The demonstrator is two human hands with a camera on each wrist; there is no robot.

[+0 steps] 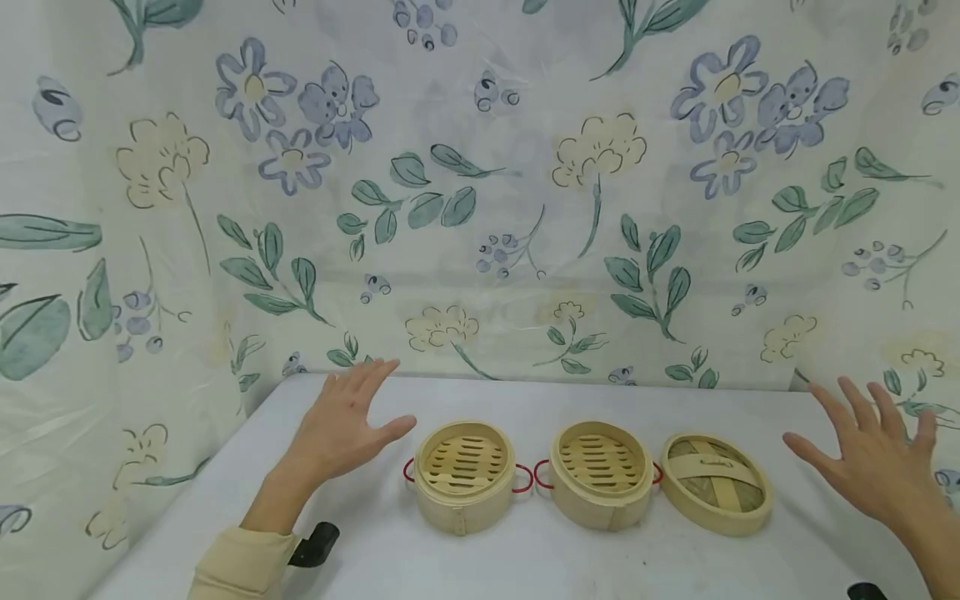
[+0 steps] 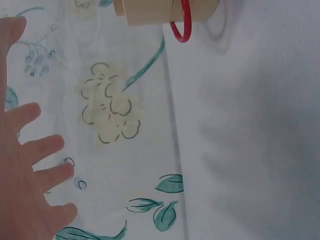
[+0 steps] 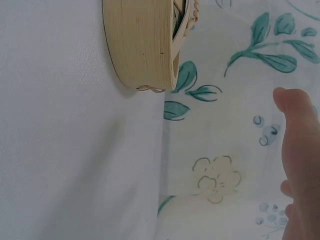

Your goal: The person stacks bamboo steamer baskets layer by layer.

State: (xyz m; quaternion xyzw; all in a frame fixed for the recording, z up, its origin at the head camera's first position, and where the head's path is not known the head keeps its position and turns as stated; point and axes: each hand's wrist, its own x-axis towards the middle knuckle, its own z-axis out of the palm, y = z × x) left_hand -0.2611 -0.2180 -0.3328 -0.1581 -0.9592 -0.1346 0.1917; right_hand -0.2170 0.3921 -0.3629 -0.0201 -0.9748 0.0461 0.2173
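- Behind and to both sides: floral cloth backdrop (image 1: 480,208), thin and creased, printed with blue flowers, green leaves and pale yellow blooms; same cloth in both wrist views.
- Below it: white table (image 1: 525,567), matte, smooth, lightly textured like a covering sheet.
- On the table, 3 bamboo pieces in 1 row running left to right, between the 2 hands:
- Left steamer basket (image 1: 463,475): round, pale bamboo wall, slatted floor, red ring handles at either side; 1 red ring also visible in the left wrist view (image 2: 181,22).
- Middle steamer basket (image 1: 602,473): same make, round, slatted, just beside the first, red handles nearly meeting.
- Steamer lid (image 1: 716,483): round, shallower, lying underside up and tilted, woven panel crossed by flat bamboo strips; leaning against or just touching the middle basket, cannot tell which. Curved wall seen side-on in the right wrist view (image 3: 142,45).
- Left hand (image 1: 341,425): raised above the table, fingers spread wide and straight, palm down, holding nothing; left basket lies just to its right and slightly nearer the person. Closest hand to that basket.
- Right hand (image 1: 873,454): likewise spread wide, empty, hovering; lid lies to its left, near but apart. Closest hand to the lid.
- Beige sleeve (image 1: 240,562) on the left forearm, black wrist mount beside it.
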